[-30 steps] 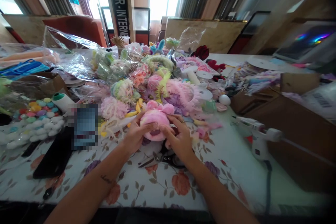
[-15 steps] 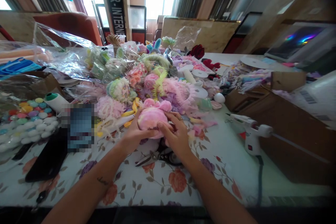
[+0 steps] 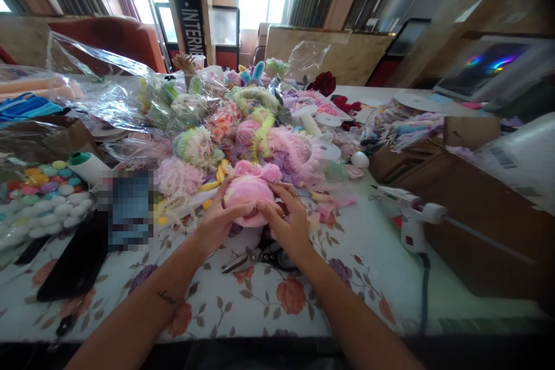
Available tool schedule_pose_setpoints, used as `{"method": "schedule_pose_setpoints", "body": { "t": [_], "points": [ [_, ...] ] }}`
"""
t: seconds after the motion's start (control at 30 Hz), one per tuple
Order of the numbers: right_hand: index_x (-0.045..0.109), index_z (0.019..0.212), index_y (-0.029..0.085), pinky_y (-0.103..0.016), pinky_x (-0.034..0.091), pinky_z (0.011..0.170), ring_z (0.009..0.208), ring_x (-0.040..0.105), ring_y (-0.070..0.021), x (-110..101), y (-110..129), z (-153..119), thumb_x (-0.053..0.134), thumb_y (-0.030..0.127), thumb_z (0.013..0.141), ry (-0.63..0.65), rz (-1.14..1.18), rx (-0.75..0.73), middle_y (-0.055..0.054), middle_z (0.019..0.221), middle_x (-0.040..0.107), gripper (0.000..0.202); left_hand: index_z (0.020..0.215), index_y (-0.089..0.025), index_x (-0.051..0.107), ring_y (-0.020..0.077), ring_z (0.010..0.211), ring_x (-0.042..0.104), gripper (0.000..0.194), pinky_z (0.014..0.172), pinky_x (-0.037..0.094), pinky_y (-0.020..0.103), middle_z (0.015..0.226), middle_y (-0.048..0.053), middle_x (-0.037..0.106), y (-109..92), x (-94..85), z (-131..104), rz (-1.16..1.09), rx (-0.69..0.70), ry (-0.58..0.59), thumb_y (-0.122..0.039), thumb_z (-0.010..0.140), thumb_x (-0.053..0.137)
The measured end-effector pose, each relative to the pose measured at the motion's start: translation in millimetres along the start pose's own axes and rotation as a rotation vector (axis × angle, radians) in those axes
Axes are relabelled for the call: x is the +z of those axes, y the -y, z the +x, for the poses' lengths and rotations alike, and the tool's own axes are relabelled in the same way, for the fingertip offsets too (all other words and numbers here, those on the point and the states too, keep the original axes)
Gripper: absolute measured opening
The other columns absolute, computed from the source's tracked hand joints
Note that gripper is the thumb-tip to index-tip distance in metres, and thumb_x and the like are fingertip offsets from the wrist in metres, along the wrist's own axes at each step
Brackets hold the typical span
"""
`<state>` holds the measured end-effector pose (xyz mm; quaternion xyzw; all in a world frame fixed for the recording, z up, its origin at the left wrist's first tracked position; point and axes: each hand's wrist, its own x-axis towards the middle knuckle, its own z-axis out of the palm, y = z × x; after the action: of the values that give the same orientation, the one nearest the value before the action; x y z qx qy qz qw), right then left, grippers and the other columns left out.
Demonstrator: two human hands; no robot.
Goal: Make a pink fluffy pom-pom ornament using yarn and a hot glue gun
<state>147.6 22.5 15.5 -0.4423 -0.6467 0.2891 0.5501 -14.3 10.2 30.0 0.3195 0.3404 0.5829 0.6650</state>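
Between my two hands is a round pink plush piece (image 3: 250, 192) with two fluffy ear-like puffs on its far side. My left hand (image 3: 217, 221) wraps its left side, thumb laid across the near edge. On the other side my right hand (image 3: 289, 221) grips it, thumb pressed on the front close to the left thumb. The fingers behind the plush are partly hidden. Just below it on the flowered cloth lies a pair of black-handled scissors (image 3: 247, 259), its handles partly covered by my right hand.
A heap of pastel yarn and trims (image 3: 260, 121) fills the table beyond my hands. At right, a white glue gun (image 3: 410, 217) stands against a cardboard box (image 3: 472, 225). Bagged pom-poms (image 3: 52, 202), a white thread cone (image 3: 89, 169) and a black phone-like slab (image 3: 76, 266) lie at left.
Both thumbs have shifted on the plush; the left one now lies higher, near the right thumb. The plush is tilted slightly differently, and the whole view has moved a little.
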Motion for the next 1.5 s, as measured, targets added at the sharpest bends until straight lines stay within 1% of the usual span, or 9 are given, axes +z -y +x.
{"method": "schedule_pose_setpoints", "body": {
  "t": [0.17, 0.27, 0.4, 0.5, 0.67, 0.87, 1.1, 1.37, 1.5],
  "points": [
    [0.071, 0.120, 0.018, -0.036, 0.059, 0.079, 0.102, 0.064, -0.0268, 1.1, 3.0, -1.3, 0.078, 0.049, 0.079, 0.027, -0.035, -0.009, -0.012, 0.116, 0.059, 0.052, 0.137, -0.024, 0.058, 0.0156, 0.075, 0.066, 0.075, 0.073, 0.055, 0.026, 0.084, 0.000, 0.069, 1.0, -4.6, 1.3, 0.003, -0.002, 0.040, -0.019, 0.068, 0.085],
    [0.071, 0.118, 0.018, -0.039, 0.058, 0.085, 0.102, 0.064, -0.0270, 2.5, 5.2, -1.1, 0.077, 0.047, 0.079, 0.025, -0.033, 0.021, -0.012, 0.116, 0.059, 0.049, 0.134, -0.024, 0.058, 0.0128, 0.069, 0.063, 0.070, 0.068, 0.053, 0.024, 0.079, -0.002, 0.066, 0.8, -6.0, 2.3, 0.000, -0.013, 0.038, -0.017, 0.069, 0.084],
    [0.073, 0.115, 0.016, -0.041, 0.056, 0.091, 0.100, 0.065, -0.0265, 3.2, 5.8, 1.5, 0.076, 0.044, 0.080, 0.009, -0.014, 0.019, -0.010, 0.108, 0.061, 0.045, 0.131, -0.023, 0.059, 0.0131, 0.073, 0.064, 0.068, 0.070, 0.054, 0.023, 0.084, -0.001, 0.067, 0.6, -5.4, 3.0, -0.024, 0.000, 0.024, -0.017, 0.068, 0.084],
    [0.074, 0.112, 0.016, -0.039, 0.056, 0.089, 0.097, 0.066, -0.0253, 3.1, 4.1, 2.8, 0.076, 0.043, 0.079, 0.009, 0.002, 0.012, -0.009, 0.106, 0.060, 0.043, 0.130, -0.022, 0.060, 0.0145, 0.078, 0.066, 0.066, 0.072, 0.055, 0.025, 0.091, 0.001, 0.069, 1.3, -5.4, 3.5, -0.041, -0.003, 0.027, -0.021, 0.069, 0.085],
    [0.074, 0.112, 0.017, -0.038, 0.057, 0.086, 0.099, 0.066, -0.0258, 1.8, 2.0, 1.9, 0.074, 0.045, 0.083, 0.019, -0.002, 0.019, -0.010, 0.108, 0.060, 0.041, 0.121, -0.021, 0.061, 0.0134, 0.074, 0.065, 0.066, 0.069, 0.055, 0.024, 0.089, 0.001, 0.069, 0.9, -4.4, 4.2, -0.006, -0.009, -0.028, -0.021, 0.062, 0.090],
    [0.073, 0.109, 0.018, -0.043, 0.055, 0.096, 0.105, 0.064, -0.0287, 1.2, 0.5, 1.6, 0.077, 0.051, 0.079, 0.015, -0.054, -0.064, -0.011, 0.109, 0.062, 0.045, 0.106, -0.020, 0.062, 0.0119, 0.071, 0.062, 0.058, 0.064, 0.053, 0.021, 0.085, -0.001, 0.068, 1.2, -0.7, 5.2, 0.031, 0.047, -0.065, -0.021, 0.057, 0.092],
    [0.074, 0.106, 0.017, -0.036, 0.058, 0.080, 0.098, 0.065, -0.0269, 4.2, -0.4, 2.0, 0.072, 0.049, 0.082, 0.021, -0.097, -0.010, -0.011, 0.105, 0.063, 0.040, 0.106, -0.020, 0.065, 0.0115, 0.077, 0.060, 0.055, 0.067, 0.051, 0.020, 0.091, -0.001, 0.065, 7.7, -8.3, 8.8, 0.120, 0.104, -0.070, -0.022, 0.059, 0.092],
    [0.073, 0.113, 0.020, -0.041, 0.055, 0.095, 0.107, 0.065, -0.0270, 2.0, 2.1, 2.0, 0.076, 0.047, 0.082, 0.014, 0.010, -0.021, -0.010, 0.115, 0.063, 0.042, 0.107, -0.021, 0.062, 0.0131, 0.074, 0.061, 0.060, 0.067, 0.052, 0.023, 0.089, -0.001, 0.067, -4.6, 0.9, 3.1, 0.049, 0.047, -0.049, -0.023, 0.056, 0.093],
    [0.074, 0.114, 0.021, -0.038, 0.058, 0.086, 0.102, 0.065, -0.0257, 3.9, 3.1, 1.3, 0.075, 0.044, 0.082, 0.020, 0.031, 0.047, -0.010, 0.115, 0.063, 0.039, 0.103, -0.021, 0.062, 0.0135, 0.071, 0.061, 0.059, 0.066, 0.051, 0.024, 0.086, -0.001, 0.066, -2.9, 2.2, 3.1, 0.069, 0.084, -0.089, -0.023, 0.053, 0.094]
  ]
}}
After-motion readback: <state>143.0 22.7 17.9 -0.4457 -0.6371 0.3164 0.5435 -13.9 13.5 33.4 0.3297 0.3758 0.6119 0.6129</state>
